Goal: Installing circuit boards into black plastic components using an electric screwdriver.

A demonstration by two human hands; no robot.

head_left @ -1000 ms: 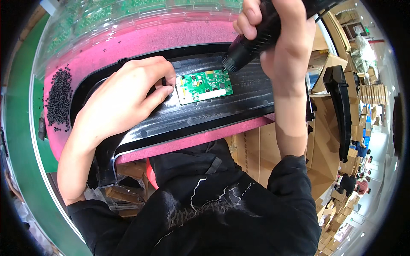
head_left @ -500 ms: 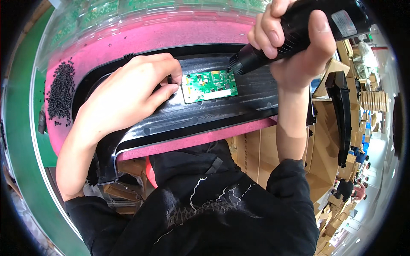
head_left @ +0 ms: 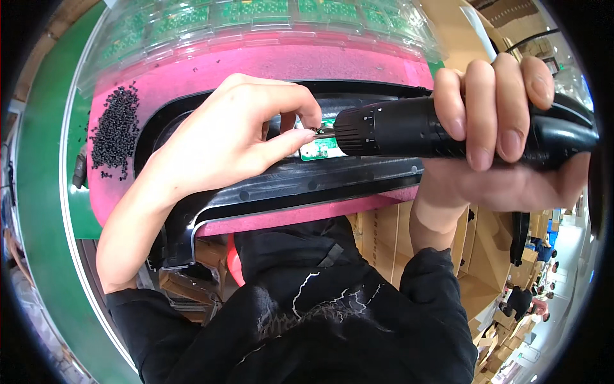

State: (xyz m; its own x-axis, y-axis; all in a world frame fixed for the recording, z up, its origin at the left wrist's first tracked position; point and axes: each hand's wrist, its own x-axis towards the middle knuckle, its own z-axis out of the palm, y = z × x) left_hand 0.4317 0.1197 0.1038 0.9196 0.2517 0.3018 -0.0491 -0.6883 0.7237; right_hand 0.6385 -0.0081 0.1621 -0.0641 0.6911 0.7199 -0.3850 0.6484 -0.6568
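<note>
My right hand (head_left: 505, 128) grips a black electric screwdriver (head_left: 409, 131) held level, with its tip pointing left. My left hand (head_left: 224, 137) pinches something very small at that tip between thumb and forefinger; I cannot make out what it is. Under both hands lies a long black plastic housing (head_left: 288, 185) on a pink foam pad (head_left: 256, 64). A small green circuit board (head_left: 320, 148) sits in the housing, mostly hidden behind the screwdriver and my fingers.
A heap of small black screws (head_left: 115, 131) lies on the pink pad at the left. Clear trays of green circuit boards (head_left: 256, 19) stand along the far side. A green belt (head_left: 41, 160) curves on the left. Cardboard boxes (head_left: 384, 237) sit below the bench.
My right hand has lifted the screwdriver off the circuit board and turned it level. My left hand has left the board and come up to pinch at the tip.
</note>
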